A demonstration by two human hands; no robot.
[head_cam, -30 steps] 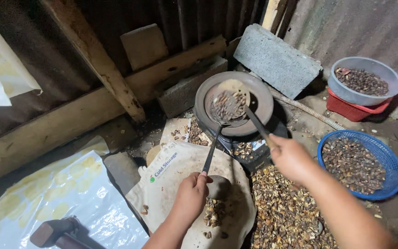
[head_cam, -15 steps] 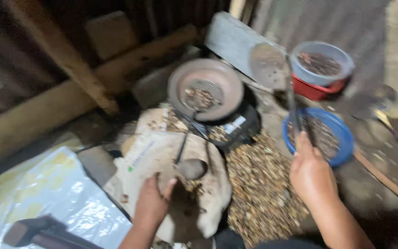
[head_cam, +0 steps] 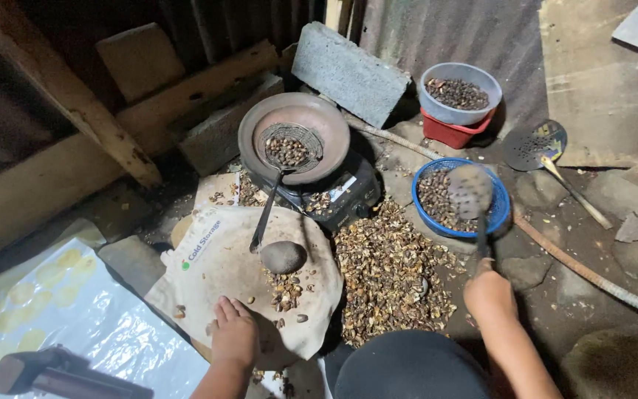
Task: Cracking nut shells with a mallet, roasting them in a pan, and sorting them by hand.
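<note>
The left hand point(head_cam: 235, 336) was laid flat, fingers together, on the pale cloth-covered round slab point(head_cam: 215, 266), near a grey rounded stone point(head_cam: 283, 256). Rightward, the right hand point(head_cam: 489, 294) was clamped on a perforated metal skimmer point(head_cam: 470, 193) held over the blue plastic basket point(head_cam: 499, 210).

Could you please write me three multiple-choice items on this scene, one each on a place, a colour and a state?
1. Where does the round stone lie?
A. on the pale cloth
B. in the blue basket
C. in the pan

2. What colour is the tub under the grey bowl?
A. green
B. red
C. yellow

3. How is the left hand?
A. gripping the stone
B. lifting a basket
C. resting open on the cloth

Answers:
1. A, the stone sits on the cloth beside a few nuts.
2. B, a red rim shows below the grey bowl.
3. C, its fingers lie flat and hold nothing, while the right hand holds a skimmer over the blue basket.
</note>
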